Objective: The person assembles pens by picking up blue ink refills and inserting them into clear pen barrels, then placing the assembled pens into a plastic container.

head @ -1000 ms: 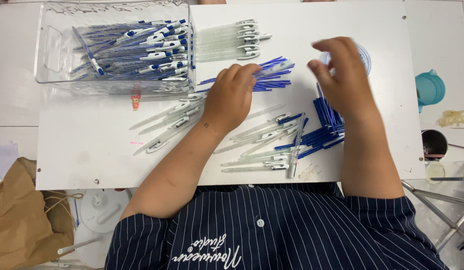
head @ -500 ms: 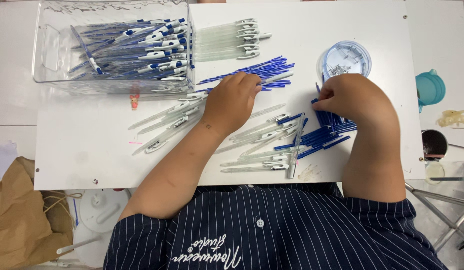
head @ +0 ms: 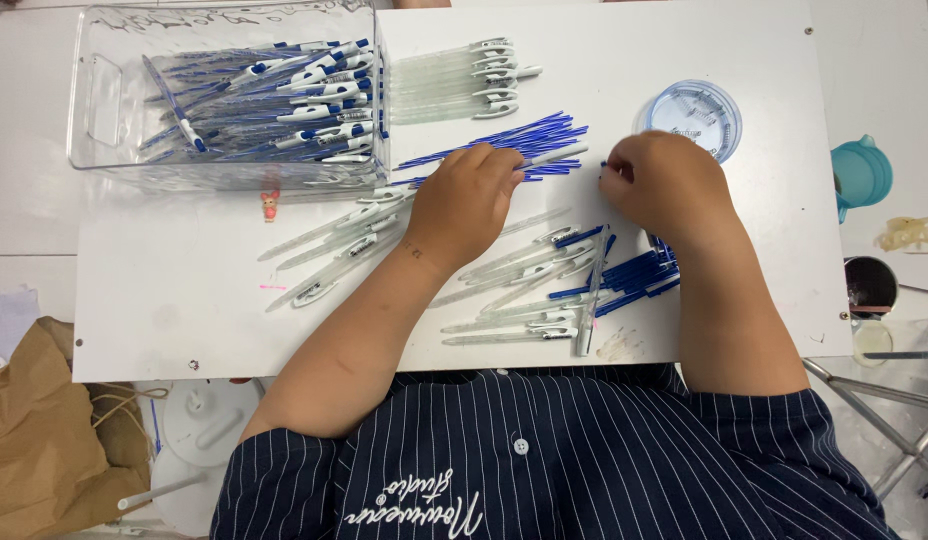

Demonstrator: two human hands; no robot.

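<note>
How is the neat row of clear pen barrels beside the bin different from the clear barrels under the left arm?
The neat row of barrels lies parallel, side by side, clips at the right end; the scattered barrels lie loose at slanting angles, some crossing. The row lies apart from both hands; the scattered ones lie beside and partly under the left hand. Both groups are translucent, pale barrels with clips, on the white board.
</note>
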